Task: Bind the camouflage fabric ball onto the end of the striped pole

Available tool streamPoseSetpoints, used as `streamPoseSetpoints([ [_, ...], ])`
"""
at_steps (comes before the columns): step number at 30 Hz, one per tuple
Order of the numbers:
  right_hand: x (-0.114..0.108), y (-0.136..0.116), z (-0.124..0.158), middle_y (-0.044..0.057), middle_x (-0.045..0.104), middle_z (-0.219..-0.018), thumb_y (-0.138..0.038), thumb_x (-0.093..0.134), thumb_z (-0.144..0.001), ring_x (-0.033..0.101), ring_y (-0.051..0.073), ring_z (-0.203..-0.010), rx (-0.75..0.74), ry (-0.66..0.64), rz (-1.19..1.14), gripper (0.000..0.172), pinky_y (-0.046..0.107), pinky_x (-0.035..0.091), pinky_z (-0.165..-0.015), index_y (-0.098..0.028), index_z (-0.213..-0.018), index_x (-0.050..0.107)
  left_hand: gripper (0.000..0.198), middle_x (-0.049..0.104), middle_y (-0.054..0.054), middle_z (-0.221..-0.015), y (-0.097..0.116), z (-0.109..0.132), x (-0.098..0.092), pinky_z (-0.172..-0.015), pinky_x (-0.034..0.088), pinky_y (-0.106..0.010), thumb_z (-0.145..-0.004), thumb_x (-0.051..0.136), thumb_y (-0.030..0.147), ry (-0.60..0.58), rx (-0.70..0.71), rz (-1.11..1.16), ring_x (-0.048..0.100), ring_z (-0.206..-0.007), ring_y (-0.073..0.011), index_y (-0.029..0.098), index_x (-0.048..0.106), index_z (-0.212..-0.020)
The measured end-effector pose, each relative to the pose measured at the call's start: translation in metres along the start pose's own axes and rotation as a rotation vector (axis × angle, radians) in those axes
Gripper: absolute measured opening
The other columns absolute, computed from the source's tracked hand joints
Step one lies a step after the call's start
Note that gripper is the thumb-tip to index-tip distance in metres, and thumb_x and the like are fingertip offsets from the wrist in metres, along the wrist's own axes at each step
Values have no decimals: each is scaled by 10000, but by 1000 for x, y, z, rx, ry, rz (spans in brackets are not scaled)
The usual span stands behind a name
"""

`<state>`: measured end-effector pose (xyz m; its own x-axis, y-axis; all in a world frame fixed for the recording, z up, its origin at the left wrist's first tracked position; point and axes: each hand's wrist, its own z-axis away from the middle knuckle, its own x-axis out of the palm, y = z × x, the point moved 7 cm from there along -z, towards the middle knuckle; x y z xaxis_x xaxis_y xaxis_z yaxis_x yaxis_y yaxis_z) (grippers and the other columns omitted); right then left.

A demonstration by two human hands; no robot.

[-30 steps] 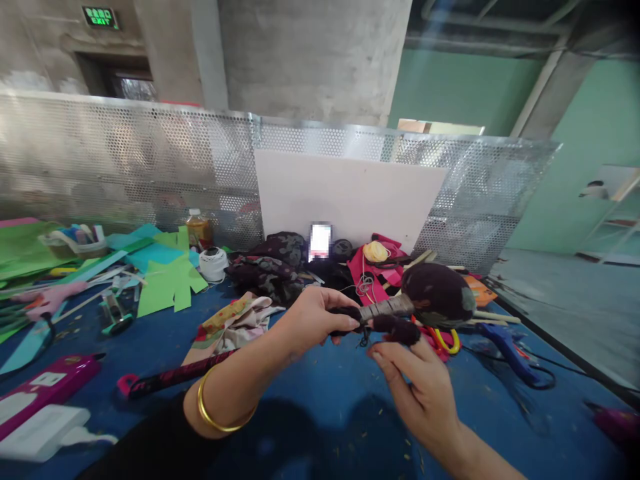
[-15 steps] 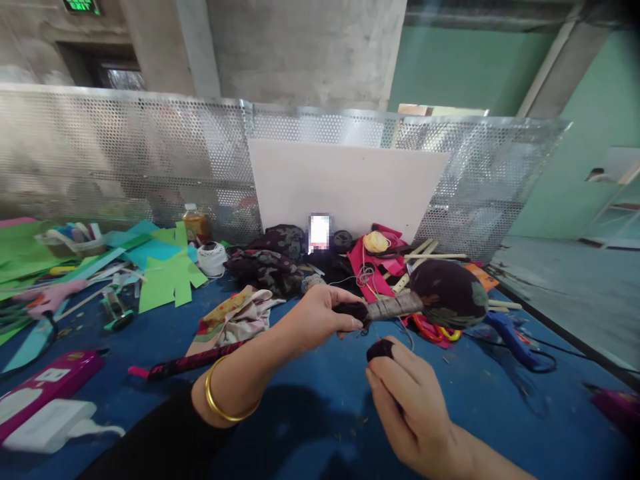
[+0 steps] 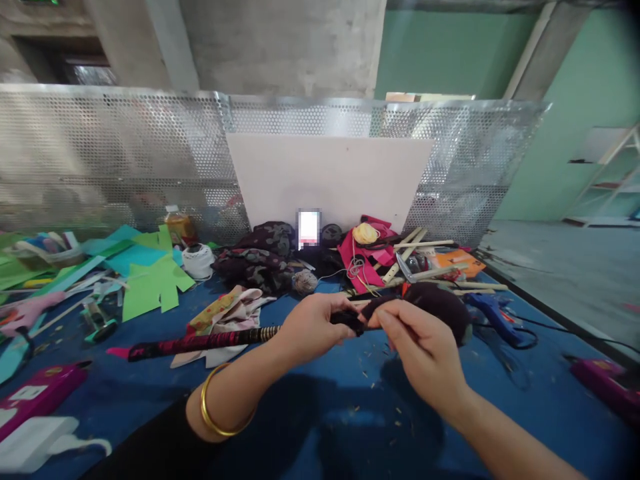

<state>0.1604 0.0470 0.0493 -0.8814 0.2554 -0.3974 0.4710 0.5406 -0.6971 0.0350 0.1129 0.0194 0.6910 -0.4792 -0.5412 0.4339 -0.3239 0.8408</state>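
My left hand (image 3: 317,328) is closed around the middle of a wrapped stick (image 3: 197,345). Red and black cloth covers the stick's left length, with a pink tip at the end; a striped band shows near my wrist. Toward the right the stick seems to lead to a round head covered in dark patterned cloth (image 3: 453,307), partly behind my other hand. My right hand (image 3: 425,357) pinches a dark cloth strip (image 3: 373,309) against the stick, close beside my left fingertips. A gold bangle (image 3: 206,403) circles my left wrist.
Behind the hands lie a grey yarn ball (image 3: 305,283), pink cloth (image 3: 370,267) with pale yellow yarn (image 3: 365,233), and wooden sticks (image 3: 430,244). A blue glue gun (image 3: 495,319) is at right. Green paper (image 3: 155,280), white string (image 3: 197,262) and a purple power strip (image 3: 47,393) are at left.
My right hand has risen from below the stick to its upper side, beside my left hand, bringing the dark strip across the bare grey section. The view has shifted slightly right.
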Motion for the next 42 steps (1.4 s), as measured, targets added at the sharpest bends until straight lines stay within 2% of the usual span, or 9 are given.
streamPoseSetpoints([
  [5,0,17,-2,12,631,-678,-309,489,-894,491,109,-489,200,10,-75,228,228,362,-457,-192,-815,669,255,700,-14,-901,8,3,1,-740,471,-268,-671,592,186,63,49,-210,622,-840,-185,207,683,-909],
  [12,1,19,-4,31,687,-818,-281,502,-887,617,161,-755,129,16,-70,210,245,459,-650,-190,-816,677,225,704,-23,-895,9,4,7,-693,462,-267,-665,642,223,134,20,-346,632,-825,-203,199,639,-889],
  [16,1,30,-6,29,691,-821,-268,496,-880,624,175,-798,213,21,-66,215,266,465,-723,-182,-793,674,209,707,-3,-900,13,8,11,-667,433,-271,-697,624,210,154,35,-500,640,-834,-213,231,627,-905],
  [22,4,37,-10,3,673,-723,-249,493,-862,604,166,-734,287,-20,-52,255,258,450,-689,-184,-679,658,254,718,-1,-895,17,13,23,-689,454,-307,-778,554,213,137,104,-682,666,-863,-241,253,584,-1027],
  [27,2,44,-12,1,677,-706,-262,494,-856,592,163,-695,314,-11,-32,254,261,438,-655,-187,-689,671,381,721,3,-936,25,14,32,-668,473,-319,-822,512,191,126,241,-826,672,-876,-247,268,507,-1195],
  [31,5,52,-10,20,709,-769,-280,519,-832,620,181,-732,379,-7,-78,230,274,453,-665,-187,-721,698,315,722,1,-920,26,14,34,-670,486,-318,-865,453,182,120,318,-852,677,-843,-227,261,555,-1152],
  [33,7,54,-10,26,707,-750,-296,533,-819,619,180,-716,413,-15,-93,229,270,454,-637,-182,-715,701,266,725,1,-930,23,14,32,-711,494,-319,-868,455,180,123,318,-815,677,-862,-219,253,601,-1077],
  [37,5,52,-9,14,675,-682,-347,552,-808,520,114,-504,486,-25,-180,222,228,402,-471,-172,-748,675,234,729,18,-936,20,11,21,-734,494,-314,-819,523,166,158,273,-768,677,-882,-221,274,654,-979],
  [42,-17,40,-11,17,661,-628,-427,560,-817,476,84,-432,507,24,-307,270,178,352,-377,-170,-818,645,336,734,16,-937,17,8,-17,-738,492,-312,-758,576,179,275,106,-701,676,-879,-228,310,665,-1054],
])
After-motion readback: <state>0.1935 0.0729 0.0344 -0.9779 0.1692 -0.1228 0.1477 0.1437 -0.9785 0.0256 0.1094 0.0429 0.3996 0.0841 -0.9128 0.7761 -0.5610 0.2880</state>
